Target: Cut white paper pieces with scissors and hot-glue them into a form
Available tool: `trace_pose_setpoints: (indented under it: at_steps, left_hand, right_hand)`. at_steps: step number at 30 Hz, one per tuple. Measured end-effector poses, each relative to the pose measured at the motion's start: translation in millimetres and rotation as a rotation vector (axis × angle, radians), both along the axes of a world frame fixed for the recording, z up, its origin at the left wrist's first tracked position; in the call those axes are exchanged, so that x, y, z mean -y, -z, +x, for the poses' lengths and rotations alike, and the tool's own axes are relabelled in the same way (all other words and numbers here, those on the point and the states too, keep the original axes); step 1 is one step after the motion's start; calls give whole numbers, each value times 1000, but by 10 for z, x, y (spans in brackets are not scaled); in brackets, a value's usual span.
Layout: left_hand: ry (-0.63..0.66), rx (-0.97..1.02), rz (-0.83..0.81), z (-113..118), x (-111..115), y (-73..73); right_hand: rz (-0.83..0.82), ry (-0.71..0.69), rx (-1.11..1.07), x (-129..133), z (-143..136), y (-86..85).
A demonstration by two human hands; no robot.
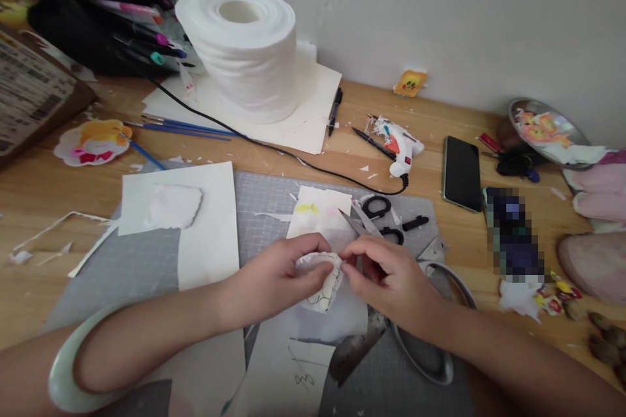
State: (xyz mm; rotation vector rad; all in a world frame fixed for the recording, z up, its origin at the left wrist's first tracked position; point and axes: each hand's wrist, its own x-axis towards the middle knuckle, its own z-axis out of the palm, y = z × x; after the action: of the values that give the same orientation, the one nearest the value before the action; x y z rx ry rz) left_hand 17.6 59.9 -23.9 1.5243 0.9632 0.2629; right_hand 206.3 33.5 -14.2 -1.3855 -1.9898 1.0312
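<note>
White paper cutout with black-inked lines (328, 292) is pinched between thumb and fingers of the left hand (286, 277); its upper right edge is gripped by the fingertips of the right hand (394, 280). Black-handled scissors (355, 224) are seen just beyond the grip, a glue gun (402, 148) farther off, a tissue roll (249, 75) beyond and leftward.
</note>
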Motion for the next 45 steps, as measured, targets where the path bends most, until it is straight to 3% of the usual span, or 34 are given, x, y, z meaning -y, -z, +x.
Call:
trace_pose_setpoints:
  at_steps: [11,17,26,35,45]
  left_hand:
    - [-32,1,-39,14,-21,-47]
    - [-46,27,-83,9,-32,-66]
    - [-40,-9,-52,10,-35,-59]
    - [-27,-16,-73,6,-38,-58]
    - [-15,-29,-66,10,-33,-66]
  right_hand:
    - [-88,89,-136,54,71,71]
    - [84,-74,-119,17,98,48]
    - [117,-134,-107,6,71,-2]
    - [-4,37,-144,56,97,93]
    - [-12,-3,-7,30,48,31]
